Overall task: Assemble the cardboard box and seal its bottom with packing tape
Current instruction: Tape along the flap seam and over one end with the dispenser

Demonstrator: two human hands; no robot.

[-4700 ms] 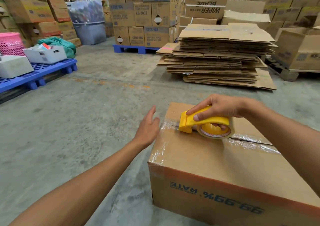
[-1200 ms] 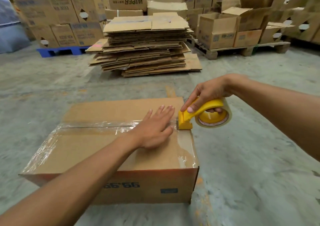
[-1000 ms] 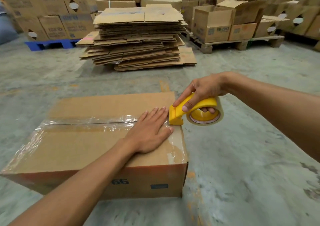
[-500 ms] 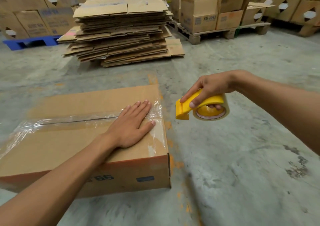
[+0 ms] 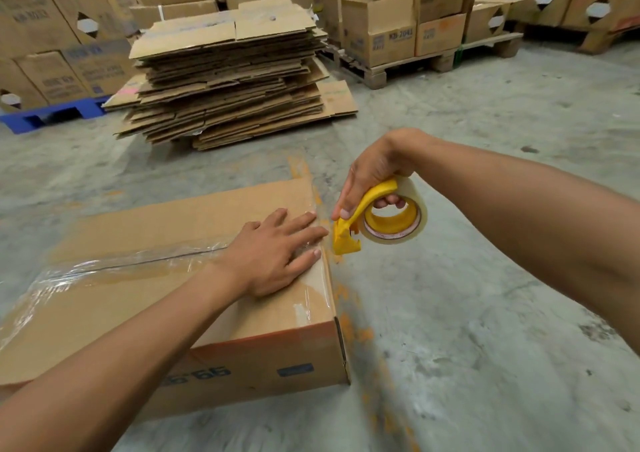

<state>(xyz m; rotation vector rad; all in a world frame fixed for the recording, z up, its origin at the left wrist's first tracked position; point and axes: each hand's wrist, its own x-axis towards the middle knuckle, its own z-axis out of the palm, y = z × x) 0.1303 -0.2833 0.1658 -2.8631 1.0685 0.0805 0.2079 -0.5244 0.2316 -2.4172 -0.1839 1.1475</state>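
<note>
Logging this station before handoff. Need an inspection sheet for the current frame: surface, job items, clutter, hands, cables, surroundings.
Surface: bare concrete floor, stained, with orange paint marks beside the box.
Job's things: cardboard box sits on the floor with its flaps closed; clear tape runs along the centre seam and over the right edge. Yellow tape dispenser is just off the box's right edge, above the floor.
Clutter: nothing seen on the floor near the box.
Hands: left hand lies flat on the taped right end; right hand grips the dispenser.
Cables: nothing seen.
Surroundings: stack of flattened cartons, boxes on a wooden pallet, blue pallet at left.
</note>
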